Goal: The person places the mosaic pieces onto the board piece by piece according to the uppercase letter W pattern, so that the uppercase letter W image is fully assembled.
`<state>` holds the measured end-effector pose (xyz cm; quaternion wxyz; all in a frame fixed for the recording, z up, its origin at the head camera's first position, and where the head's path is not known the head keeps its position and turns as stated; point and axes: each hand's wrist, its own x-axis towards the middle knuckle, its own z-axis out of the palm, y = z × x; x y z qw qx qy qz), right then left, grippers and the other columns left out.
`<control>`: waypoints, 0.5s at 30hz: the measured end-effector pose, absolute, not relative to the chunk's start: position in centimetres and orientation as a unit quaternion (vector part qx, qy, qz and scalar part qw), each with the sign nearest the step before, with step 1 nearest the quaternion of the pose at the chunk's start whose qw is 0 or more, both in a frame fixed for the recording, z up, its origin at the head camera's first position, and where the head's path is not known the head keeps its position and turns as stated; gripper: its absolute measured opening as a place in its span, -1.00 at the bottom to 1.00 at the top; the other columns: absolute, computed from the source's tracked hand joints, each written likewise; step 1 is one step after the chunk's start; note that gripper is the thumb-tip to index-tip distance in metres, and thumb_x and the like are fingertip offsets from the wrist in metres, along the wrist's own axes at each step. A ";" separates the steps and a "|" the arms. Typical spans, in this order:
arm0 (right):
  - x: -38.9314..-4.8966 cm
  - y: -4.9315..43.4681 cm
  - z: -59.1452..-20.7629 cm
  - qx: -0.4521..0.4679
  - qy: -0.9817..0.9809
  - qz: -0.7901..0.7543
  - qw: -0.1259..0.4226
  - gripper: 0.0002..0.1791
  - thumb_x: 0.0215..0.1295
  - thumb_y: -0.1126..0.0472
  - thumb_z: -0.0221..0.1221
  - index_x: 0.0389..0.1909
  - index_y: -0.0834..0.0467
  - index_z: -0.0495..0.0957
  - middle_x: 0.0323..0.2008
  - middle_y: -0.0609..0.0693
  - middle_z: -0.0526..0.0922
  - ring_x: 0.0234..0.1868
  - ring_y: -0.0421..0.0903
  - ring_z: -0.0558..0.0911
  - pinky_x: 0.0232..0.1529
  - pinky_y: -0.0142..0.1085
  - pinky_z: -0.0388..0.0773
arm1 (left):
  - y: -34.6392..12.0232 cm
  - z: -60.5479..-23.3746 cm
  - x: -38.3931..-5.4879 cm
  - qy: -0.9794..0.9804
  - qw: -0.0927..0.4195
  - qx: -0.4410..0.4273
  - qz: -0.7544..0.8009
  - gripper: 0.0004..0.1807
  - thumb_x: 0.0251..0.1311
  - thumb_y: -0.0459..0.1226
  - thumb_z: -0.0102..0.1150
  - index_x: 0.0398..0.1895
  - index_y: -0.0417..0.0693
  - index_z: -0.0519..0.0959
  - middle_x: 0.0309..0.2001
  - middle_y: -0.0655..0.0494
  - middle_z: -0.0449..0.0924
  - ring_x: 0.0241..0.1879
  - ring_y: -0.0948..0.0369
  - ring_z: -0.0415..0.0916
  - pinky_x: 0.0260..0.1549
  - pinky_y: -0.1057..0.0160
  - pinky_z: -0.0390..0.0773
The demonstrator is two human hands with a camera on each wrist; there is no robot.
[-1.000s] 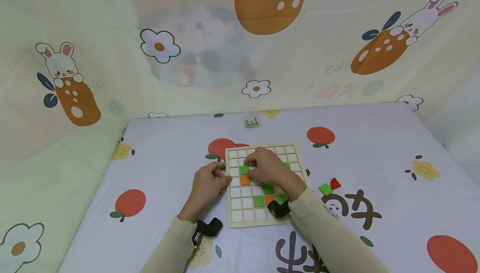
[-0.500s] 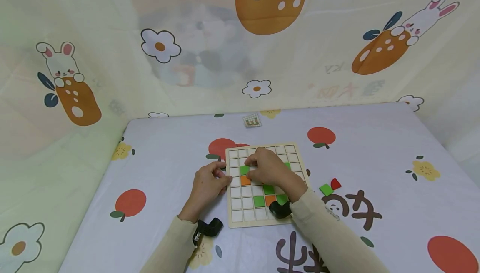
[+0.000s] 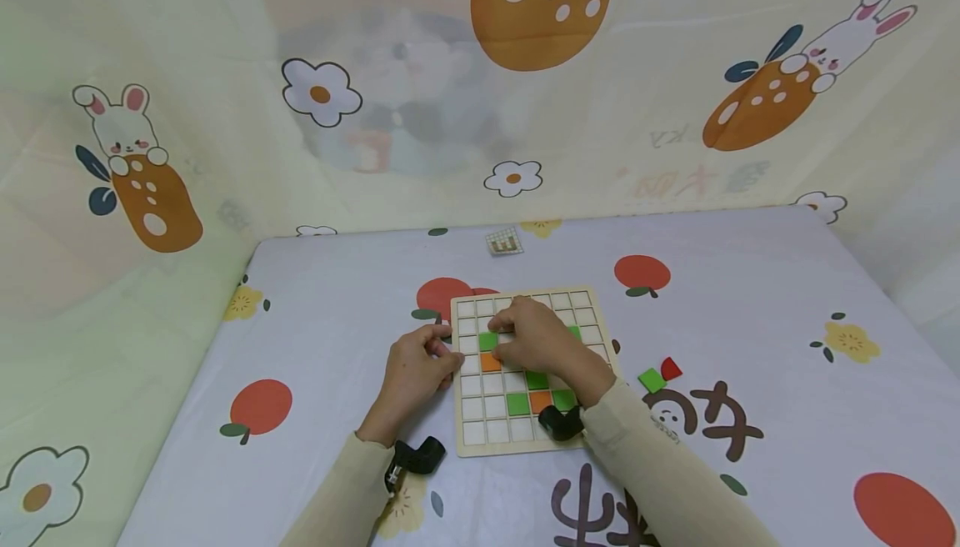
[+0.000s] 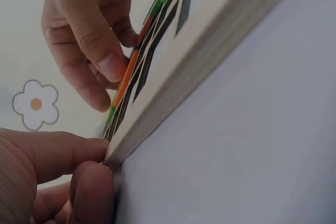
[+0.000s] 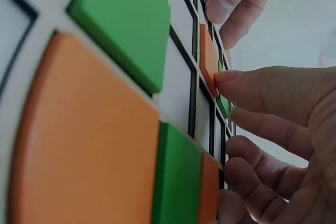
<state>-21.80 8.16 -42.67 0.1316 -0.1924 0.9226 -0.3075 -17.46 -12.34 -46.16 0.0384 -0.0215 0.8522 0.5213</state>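
A square wooden grid board (image 3: 497, 430) lies on the table with green and orange square tiles in some cells. My left hand (image 3: 414, 372) grips the board's left edge; its thumb and finger pinch the rim in the left wrist view. My right hand (image 3: 542, 338) reaches over the board and covers several cells. Its thumb and index finger stand on either side of a green tile (image 3: 488, 340) in the upper left area, the thumb tip right at the adjoining orange tile (image 5: 208, 59). More tiles, such as a green one (image 3: 517, 403) and an orange one (image 3: 541, 402), sit near the front.
Right of the board lie a loose green tile (image 3: 652, 379) and a red quarter-round piece (image 3: 671, 368). A small card with a grid pattern (image 3: 504, 241) lies at the back of the table. Black wrist camera mounts (image 3: 420, 455) stick out beside the sleeves. A printed curtain encloses the table.
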 end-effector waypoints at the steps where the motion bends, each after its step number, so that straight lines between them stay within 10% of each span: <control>1: -21.7 8.2 -42.7 -0.192 0.923 -0.308 0.131 -0.57 0.21 0.23 0.45 0.11 0.22 0.73 -0.08 0.05 0.63 -0.14 -0.09 0.54 0.05 -0.14 0.57 | -12.3 -46.2 -17.5 0.852 0.039 -0.022 0.521 -0.54 0.20 -0.40 0.42 0.18 -0.28 0.62 -0.45 0.06 0.58 -0.67 0.25 0.50 -0.64 0.36 0.47; 15: -20.6 10.7 -42.3 -0.184 0.931 -0.306 0.076 -0.50 0.34 0.15 0.32 0.28 0.15 0.63 0.22 0.14 0.60 0.27 0.13 0.56 0.29 0.09 0.51 | -12.4 -46.3 -17.5 0.852 0.036 -0.020 0.521 -0.53 0.19 -0.40 0.42 0.19 -0.30 0.62 -0.45 0.06 0.58 -0.68 0.26 0.49 -0.63 0.36 0.49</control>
